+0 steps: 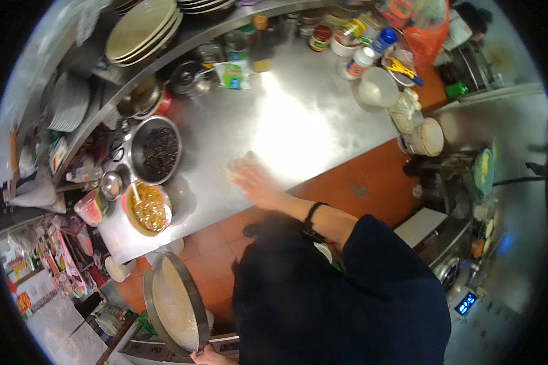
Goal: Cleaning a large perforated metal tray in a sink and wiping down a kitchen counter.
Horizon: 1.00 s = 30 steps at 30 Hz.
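Note:
My left hand (213, 356) grips the rim of a large round metal tray with a perforated base (176, 303), tilted nearly upright beside the table's front edge. Pale residue seems to coat its inner face. Over the stainless steel table (219, 137), my right hand (255, 185) reaches out palm down, blurred by motion. Something pale shows beyond its fingertips; the blur hides whether it is a cloth held in the hand. To the left of this hand stand a steel bowl of dark, small-grained food (160, 153) and a bowl of yellow-brown food in liquid (148, 210) with a spoon.
Jars and bottles (363, 61), a translucent plastic tub (378, 86) and a bagged item (404, 112) crowd the table's right end. Stacked plates (141, 32) fill the shelf above the back edge. A white bucket (429, 137) stands beyond the right end. Red tiles (347, 187) cover the floor.

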{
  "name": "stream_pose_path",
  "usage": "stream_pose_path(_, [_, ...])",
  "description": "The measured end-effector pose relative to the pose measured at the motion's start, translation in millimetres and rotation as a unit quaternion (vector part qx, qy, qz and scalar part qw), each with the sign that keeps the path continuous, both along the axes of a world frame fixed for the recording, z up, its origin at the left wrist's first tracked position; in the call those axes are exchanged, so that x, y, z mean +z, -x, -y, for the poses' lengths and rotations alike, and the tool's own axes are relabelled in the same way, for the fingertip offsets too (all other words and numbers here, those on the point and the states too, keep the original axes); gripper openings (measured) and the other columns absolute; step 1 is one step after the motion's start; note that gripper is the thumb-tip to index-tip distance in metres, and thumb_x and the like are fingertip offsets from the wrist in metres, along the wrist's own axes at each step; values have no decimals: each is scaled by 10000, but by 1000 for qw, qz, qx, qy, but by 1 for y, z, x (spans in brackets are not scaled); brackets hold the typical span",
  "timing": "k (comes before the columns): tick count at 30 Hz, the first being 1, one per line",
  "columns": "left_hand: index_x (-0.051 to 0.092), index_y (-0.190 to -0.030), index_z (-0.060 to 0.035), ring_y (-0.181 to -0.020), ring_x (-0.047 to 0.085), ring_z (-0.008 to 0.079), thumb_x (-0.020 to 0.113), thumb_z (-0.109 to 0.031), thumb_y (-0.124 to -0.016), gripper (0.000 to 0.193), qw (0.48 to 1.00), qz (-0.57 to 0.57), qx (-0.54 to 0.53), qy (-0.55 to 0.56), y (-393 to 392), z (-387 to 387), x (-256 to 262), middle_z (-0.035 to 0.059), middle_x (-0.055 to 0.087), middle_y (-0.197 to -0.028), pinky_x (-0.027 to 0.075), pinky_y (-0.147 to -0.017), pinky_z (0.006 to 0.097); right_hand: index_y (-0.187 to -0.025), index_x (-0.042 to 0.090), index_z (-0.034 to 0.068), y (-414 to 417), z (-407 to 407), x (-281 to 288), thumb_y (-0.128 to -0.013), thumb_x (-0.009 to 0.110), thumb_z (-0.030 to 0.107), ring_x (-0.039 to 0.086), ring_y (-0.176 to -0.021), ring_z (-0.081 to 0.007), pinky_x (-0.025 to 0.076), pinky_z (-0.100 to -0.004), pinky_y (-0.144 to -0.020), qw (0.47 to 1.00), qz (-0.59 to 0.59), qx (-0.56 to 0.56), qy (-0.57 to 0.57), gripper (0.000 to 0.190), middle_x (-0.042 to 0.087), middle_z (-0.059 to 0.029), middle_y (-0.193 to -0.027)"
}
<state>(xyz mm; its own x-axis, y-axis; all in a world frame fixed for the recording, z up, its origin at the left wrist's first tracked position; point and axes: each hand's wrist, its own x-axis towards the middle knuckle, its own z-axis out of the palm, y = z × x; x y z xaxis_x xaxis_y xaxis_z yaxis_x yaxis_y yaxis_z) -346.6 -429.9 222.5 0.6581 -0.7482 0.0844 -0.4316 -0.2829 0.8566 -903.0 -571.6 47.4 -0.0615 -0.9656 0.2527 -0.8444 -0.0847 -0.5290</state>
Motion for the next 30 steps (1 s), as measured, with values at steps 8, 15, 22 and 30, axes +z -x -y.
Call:
stream_pose_path(8, [530,-916,-35,-829,516,221,526,-216,-715,271,971,-151,178,-39,43,-15,8,132,529,-993,416,-616,340,-1418,340,148,163,-5,-31,-893,404,486,173,-1380,-366,107,-577,-1078,773,-174,-571,-213,627,264,-147,-1485])
stream_pose_path(15, [557,-930,-11,-840,619,306,509,-166,-580,385,851,-437,240,165,49,-43,7,108,608,-931,526,-701,405,-1366,381,45,111,110,-23,-860,441,136,232,-1372,-323,123,-467,-1141,953,-227,-197,43,518,271,-157,-1479])
stream_pose_path(22, [538,-841,-25,-710,614,264,481,-82,-555,297,797,-443,346,220,98,-30,12,87,601,-823,523,-581,358,-1321,485,163,103,207,-52,-872,477,208,273,-1359,-248,188,-378,-1124,973,-213,-70,53,451,320,-54,-1471])
stream_pose_path(30, [520,-803,8,-383,481,159,516,-33,-481,325,786,-467,366,172,54,-64,21,73,562,-670,486,-397,288,-1190,559,98,-8,136,-35,-851,470,185,399,-1255,-279,252,-456,-1087,965,50,258,27,361,480,-132,-1317])
